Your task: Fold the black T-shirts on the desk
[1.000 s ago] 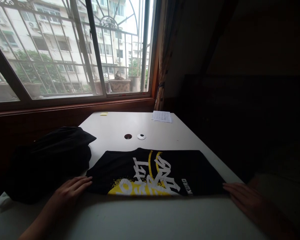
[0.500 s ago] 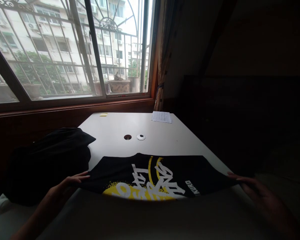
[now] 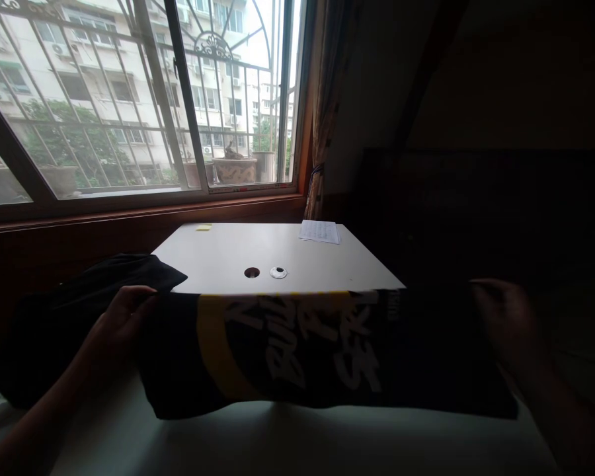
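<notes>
A black T-shirt (image 3: 297,350) with yellow and white printed lettering hangs stretched between my two hands above the white table. Its upper edge runs nearly level and its lower edge droops toward me. My left hand (image 3: 129,311) pinches the upper left corner. At the upper right corner, my right hand (image 3: 508,317) grips the cloth, though this side is dark. A pile of dark cloth (image 3: 74,324) lies just behind my left hand.
The white table (image 3: 218,251) reaches toward the window (image 3: 129,119). On it are a sheet of paper (image 3: 320,231), a yellow slip (image 3: 203,227), a round cable hole (image 3: 252,272) and a white round cap (image 3: 278,272). A tied curtain (image 3: 316,172) hangs beside the window.
Both hands have risen with the T-shirt. It was spread out facing up with its near edge bulging toward me; now it hangs as a band, showing different lettering.
</notes>
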`<move>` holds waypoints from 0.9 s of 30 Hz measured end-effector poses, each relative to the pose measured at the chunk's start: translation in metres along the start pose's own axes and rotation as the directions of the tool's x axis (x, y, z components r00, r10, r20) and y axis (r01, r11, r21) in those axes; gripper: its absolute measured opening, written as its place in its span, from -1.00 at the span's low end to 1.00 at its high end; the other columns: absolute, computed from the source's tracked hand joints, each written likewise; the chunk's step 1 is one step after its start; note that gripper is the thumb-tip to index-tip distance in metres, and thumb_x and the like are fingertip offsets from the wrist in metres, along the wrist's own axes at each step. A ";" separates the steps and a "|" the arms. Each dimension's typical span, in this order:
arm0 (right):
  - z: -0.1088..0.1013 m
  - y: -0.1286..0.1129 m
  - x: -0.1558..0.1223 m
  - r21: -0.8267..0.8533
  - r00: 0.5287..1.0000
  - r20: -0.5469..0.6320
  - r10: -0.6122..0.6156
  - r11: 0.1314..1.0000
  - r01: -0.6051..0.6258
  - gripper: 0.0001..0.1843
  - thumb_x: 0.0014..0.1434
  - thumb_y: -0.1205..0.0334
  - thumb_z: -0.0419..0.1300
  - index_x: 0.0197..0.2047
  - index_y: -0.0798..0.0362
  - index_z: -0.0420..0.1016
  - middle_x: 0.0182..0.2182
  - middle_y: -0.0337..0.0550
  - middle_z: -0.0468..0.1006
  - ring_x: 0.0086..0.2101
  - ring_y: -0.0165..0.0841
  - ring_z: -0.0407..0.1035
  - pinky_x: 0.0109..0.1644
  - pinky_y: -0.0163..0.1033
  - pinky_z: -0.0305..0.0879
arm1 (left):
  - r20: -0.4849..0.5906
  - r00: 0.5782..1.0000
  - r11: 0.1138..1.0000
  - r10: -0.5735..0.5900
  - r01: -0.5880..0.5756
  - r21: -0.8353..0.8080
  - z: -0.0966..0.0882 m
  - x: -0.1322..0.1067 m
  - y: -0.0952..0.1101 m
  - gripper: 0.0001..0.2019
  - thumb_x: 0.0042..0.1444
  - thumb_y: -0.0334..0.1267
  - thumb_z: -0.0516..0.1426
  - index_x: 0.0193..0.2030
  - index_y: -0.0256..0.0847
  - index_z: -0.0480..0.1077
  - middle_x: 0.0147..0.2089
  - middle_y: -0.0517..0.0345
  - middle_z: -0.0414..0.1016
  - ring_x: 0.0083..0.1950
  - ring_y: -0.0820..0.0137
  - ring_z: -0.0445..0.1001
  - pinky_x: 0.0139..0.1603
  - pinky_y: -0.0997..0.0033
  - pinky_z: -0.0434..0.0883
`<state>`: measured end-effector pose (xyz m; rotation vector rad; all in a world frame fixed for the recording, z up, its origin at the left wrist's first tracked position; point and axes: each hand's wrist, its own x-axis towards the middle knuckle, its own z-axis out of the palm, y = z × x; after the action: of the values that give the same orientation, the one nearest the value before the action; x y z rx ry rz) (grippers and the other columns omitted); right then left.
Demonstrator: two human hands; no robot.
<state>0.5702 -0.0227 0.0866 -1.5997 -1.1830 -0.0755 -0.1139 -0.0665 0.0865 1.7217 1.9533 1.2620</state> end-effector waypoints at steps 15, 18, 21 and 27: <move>0.137 -0.012 -0.039 -0.177 0.816 0.563 -0.136 0.944 0.279 -0.49 0.34 0.14 0.05 0.32 -0.02 0.32 0.23 0.05 0.41 0.22 -0.07 0.30 0.29 0.08 0.27 | 0.380 0.799 0.793 0.467 -0.568 0.220 0.126 0.010 0.020 -0.57 0.45 -0.05 -0.06 0.32 -0.14 0.32 0.40 -0.08 0.27 0.42 0.04 0.21 0.34 -0.08 0.32; 0.139 -0.064 -0.087 0.078 0.632 0.690 -0.352 0.905 0.419 -0.50 0.40 0.06 0.04 0.35 -0.08 0.31 0.29 -0.04 0.37 0.26 -0.12 0.26 0.34 0.11 0.22 | 0.552 0.632 0.720 0.544 -0.689 0.080 0.143 -0.020 0.043 -0.54 0.44 0.01 -0.03 0.39 -0.03 0.23 0.46 0.05 0.19 0.48 0.07 0.11 0.41 -0.07 0.24; 0.133 -0.106 -0.138 0.378 0.244 0.807 -0.537 0.788 0.486 -0.45 0.39 -0.03 0.11 0.38 -0.14 0.28 0.40 -0.09 0.19 0.34 -0.15 0.13 0.40 0.05 0.13 | 0.681 0.458 0.639 0.571 -0.769 -0.019 0.152 -0.043 0.051 -0.41 0.38 0.12 0.04 0.47 0.02 0.10 0.47 0.06 0.16 0.50 0.02 0.03 0.44 -0.15 0.16; 0.132 -0.115 -0.177 0.517 -0.054 0.818 -0.572 0.692 0.504 -0.18 0.35 -0.13 0.15 0.52 -0.22 -0.14 0.48 -0.14 -0.05 0.44 -0.11 -0.19 0.48 0.21 -0.30 | 0.703 0.410 0.581 0.581 -0.814 -0.005 0.149 -0.044 0.024 -0.28 0.37 0.12 0.06 0.53 0.08 -0.16 0.53 0.03 -0.05 0.52 0.03 -0.07 0.48 -0.23 -0.06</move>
<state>0.3342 -0.0449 0.0096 -0.8168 -2.8198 0.5731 0.0150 -0.0431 0.0000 2.8664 1.0166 0.2838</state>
